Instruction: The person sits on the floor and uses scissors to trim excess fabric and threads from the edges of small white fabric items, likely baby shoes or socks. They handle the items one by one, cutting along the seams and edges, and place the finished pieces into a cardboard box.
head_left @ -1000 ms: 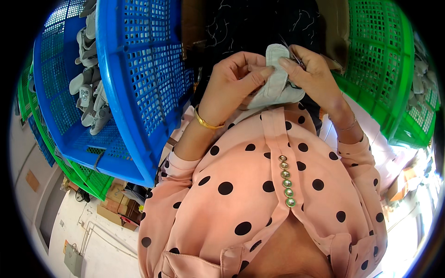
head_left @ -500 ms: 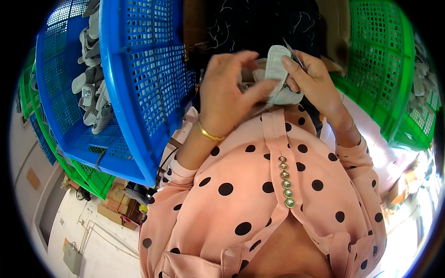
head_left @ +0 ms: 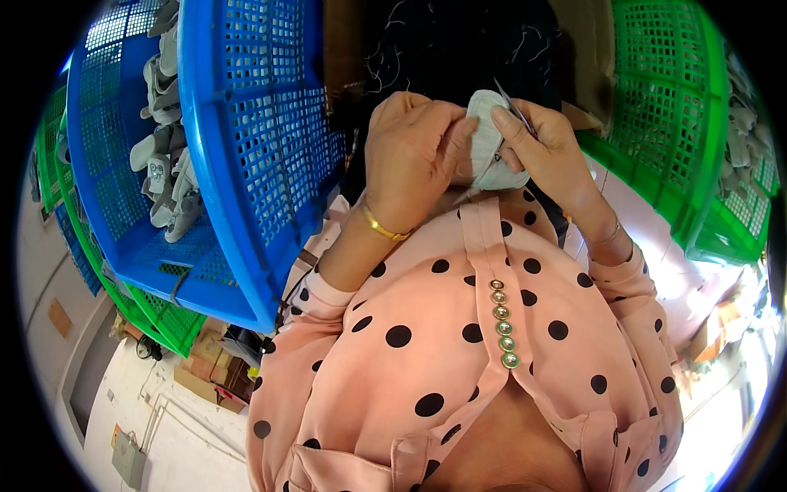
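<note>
1. A pale floor (head_left: 156, 414) is showing at the lower left, with cardboard boxes (head_left: 201, 381) lying on it beside the stacked baskets.
2. A big blue plastic basket (head_left: 246, 148) is filling the upper left, tilted on its side, and grey sock-like pieces (head_left: 168, 176) are lying heaped inside it.
3. Green baskets (head_left: 664, 139) are standing at the right, and more green mesh (head_left: 164, 320) is peeking out from under the blue one.
4. A dark cloth (head_left: 459, 49) scattered with loose threads is lying across the top middle, behind the hands.
5. The person's pink blouse with black dots (head_left: 459, 344) is taking up the lower middle, with a row of small pearl-like buttons (head_left: 502, 324) running down its front.
6. The left hand (head_left: 414, 156), with a gold bangle (head_left: 384, 230) at the wrist, is gripping the small grey knit piece (head_left: 492, 139) from its left side, thumb pressing on the fabric.
7. The right hand (head_left: 545, 152) is pinching the same piece from the right, and a thin dark tool (head_left: 510, 102) is sticking up between its fingers; I cannot tell what kind it is.
8. The grey knit piece is being held between both hands, just above the chest and in front of the dark cloth.
</note>
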A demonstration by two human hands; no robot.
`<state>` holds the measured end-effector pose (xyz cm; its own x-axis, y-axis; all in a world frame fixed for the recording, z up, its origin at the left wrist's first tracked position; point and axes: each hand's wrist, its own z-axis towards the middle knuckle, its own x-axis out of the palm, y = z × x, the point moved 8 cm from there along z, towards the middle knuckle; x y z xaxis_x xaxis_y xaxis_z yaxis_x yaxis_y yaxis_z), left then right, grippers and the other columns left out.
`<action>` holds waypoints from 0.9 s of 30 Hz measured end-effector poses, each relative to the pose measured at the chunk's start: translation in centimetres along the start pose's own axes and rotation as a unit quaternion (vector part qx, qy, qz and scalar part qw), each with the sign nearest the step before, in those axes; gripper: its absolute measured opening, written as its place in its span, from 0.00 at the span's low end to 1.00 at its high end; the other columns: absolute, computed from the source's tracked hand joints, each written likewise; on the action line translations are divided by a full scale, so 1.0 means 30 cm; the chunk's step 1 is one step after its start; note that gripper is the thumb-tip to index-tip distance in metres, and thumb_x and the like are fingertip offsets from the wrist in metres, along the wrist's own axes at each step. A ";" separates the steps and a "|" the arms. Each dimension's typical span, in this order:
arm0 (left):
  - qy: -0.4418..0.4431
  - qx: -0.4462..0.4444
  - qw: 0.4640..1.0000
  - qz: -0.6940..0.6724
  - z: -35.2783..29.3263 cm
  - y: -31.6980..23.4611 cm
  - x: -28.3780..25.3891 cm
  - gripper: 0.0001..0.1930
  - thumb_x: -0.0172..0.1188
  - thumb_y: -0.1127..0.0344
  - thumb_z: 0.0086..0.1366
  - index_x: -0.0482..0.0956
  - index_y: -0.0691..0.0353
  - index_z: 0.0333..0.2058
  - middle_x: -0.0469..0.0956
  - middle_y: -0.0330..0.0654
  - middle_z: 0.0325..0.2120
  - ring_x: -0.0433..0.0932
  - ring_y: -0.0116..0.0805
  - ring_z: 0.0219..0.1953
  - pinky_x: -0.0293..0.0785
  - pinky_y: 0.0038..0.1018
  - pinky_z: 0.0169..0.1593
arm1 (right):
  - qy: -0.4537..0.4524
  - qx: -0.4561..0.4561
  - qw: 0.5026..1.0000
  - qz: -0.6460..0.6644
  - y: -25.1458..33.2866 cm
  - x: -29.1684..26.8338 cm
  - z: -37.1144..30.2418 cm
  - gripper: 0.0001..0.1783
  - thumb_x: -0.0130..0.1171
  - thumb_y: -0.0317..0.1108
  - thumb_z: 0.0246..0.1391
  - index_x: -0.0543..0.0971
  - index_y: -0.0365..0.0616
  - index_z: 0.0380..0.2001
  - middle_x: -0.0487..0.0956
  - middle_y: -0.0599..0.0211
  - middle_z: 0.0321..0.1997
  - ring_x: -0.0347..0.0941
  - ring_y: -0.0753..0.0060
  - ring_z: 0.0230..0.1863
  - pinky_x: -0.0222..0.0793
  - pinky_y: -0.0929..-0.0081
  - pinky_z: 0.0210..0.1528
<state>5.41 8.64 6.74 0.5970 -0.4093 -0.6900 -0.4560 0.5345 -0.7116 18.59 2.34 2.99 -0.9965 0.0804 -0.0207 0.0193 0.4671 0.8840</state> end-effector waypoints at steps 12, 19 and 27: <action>0.132 -0.289 0.826 -0.466 -0.020 0.086 0.160 0.11 0.63 0.63 0.65 0.78 0.66 0.37 0.75 0.33 0.21 0.69 0.15 0.21 0.66 0.14 0.26 | -0.034 -0.080 0.985 -0.147 0.025 -0.056 0.013 0.19 0.55 0.46 0.64 0.77 0.38 0.33 0.71 0.69 0.16 0.66 0.80 0.18 0.63 0.81 0.24; 0.095 -0.361 0.763 -0.528 -0.041 0.156 0.155 0.10 0.62 0.62 0.65 0.79 0.59 0.27 0.76 0.31 0.19 0.70 0.15 0.18 0.64 0.13 0.22 | -0.133 -0.217 0.860 -0.443 0.136 -0.109 -0.077 0.22 0.60 0.53 0.56 0.72 0.45 0.29 0.75 0.67 0.18 0.74 0.64 0.19 0.67 0.74 0.20; 0.066 -0.385 0.721 -0.573 -0.070 0.176 0.151 0.09 0.63 0.62 0.64 0.80 0.57 0.26 0.76 0.30 0.19 0.69 0.15 0.18 0.63 0.12 0.24 | -0.143 -0.208 0.836 -0.486 0.106 -0.038 -0.084 0.21 0.61 0.52 0.55 0.71 0.45 0.29 0.75 0.67 0.18 0.73 0.64 0.18 0.67 0.72 0.20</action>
<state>4.33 8.05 -0.42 0.8285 -0.3490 0.4379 0.0251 -0.7582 -0.6516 19.57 1.53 7.01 -0.4634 0.0770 -0.8828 -0.8784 0.0917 0.4691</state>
